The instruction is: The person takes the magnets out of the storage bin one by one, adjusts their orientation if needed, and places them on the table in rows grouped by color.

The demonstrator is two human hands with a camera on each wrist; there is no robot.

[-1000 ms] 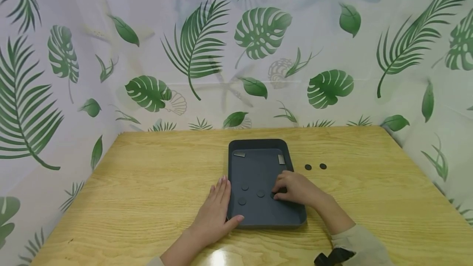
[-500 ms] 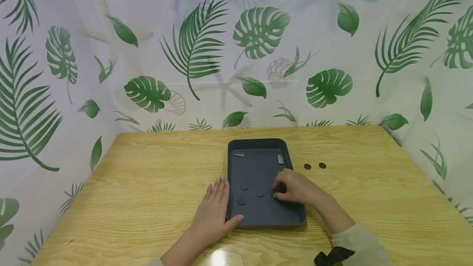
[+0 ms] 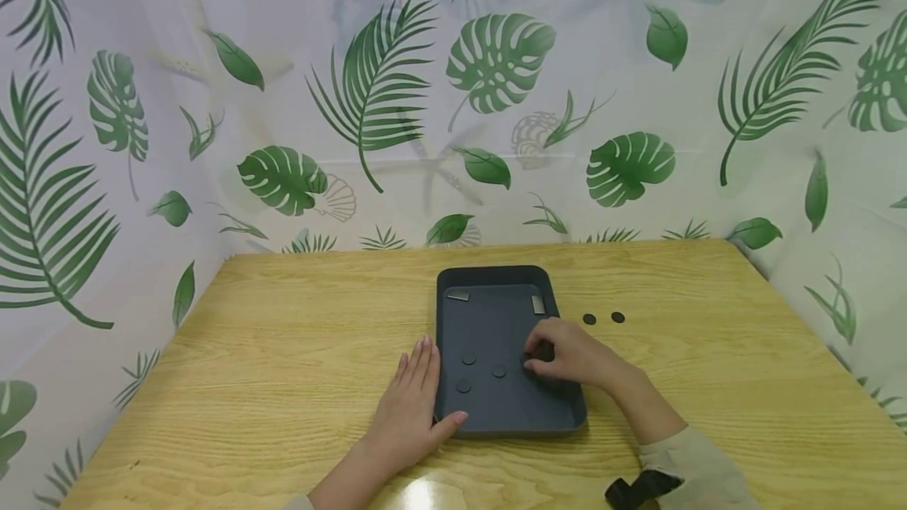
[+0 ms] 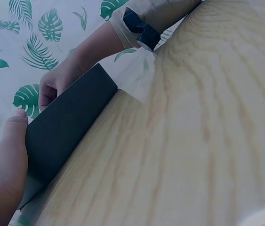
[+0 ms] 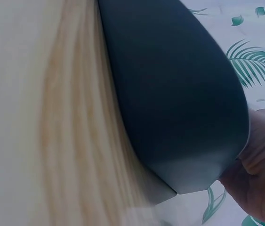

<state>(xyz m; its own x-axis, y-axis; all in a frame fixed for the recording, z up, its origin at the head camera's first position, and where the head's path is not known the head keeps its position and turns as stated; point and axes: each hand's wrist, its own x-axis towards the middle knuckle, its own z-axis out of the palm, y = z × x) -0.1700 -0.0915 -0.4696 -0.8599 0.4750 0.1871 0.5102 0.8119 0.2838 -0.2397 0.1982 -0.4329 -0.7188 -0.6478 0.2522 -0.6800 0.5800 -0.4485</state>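
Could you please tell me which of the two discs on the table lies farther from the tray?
The right disc; the left disc sits between it and the tray.

The tray (image 3: pixel 496 409) is coloured dark blue-grey, and near-black is seen on the discs (image 3: pixel 590 319) beside it. The yellow surface (image 3: pixel 298 352) is streaked with wood grain. The whitish backdrop (image 3: pixel 567 156) is printed with green leaves (image 3: pixel 631 168).

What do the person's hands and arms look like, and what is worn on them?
The left hand and right hand are bare, without gloves. The right sleeve is plain beige, with a small black device fixed near the wrist. Of the left sleeve, only a pale edge shows.
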